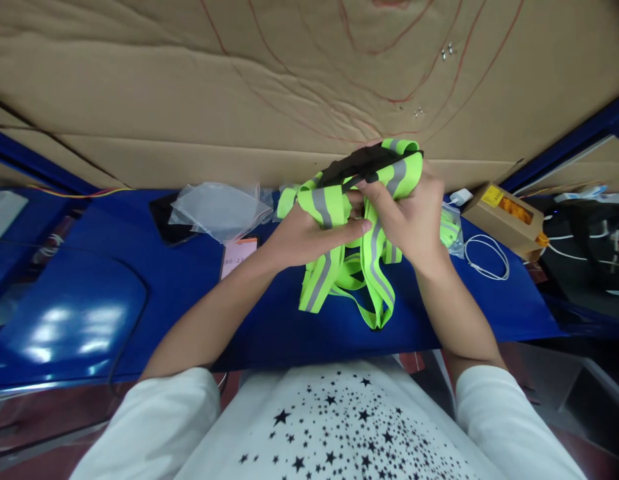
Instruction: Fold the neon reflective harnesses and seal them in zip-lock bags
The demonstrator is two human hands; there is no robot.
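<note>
A bundle of neon green straps with grey reflective stripes (pixel 375 267) is held up over the blue table, its loops hanging down. Black strap parts (pixel 362 163) run across its top. My left hand (pixel 309 235) is closed round the left side of the bundle, thumb pointing right across the straps. On the right, my right hand (pixel 406 213) grips the straps near the black part, its thumb pressed on top. Both hands are close together, and some fingers are hidden behind the straps.
On the blue table (pixel 179 300), clear plastic bags (pixel 222 208) partly cover a dark flat object (pixel 169 220), beside a lit phone (pixel 238 255). To the right are a bagged green strap (pixel 450 230), a coiled white cable (pixel 488 257) and a cardboard box (pixel 506 220). Cardboard (pixel 189 87) stands behind.
</note>
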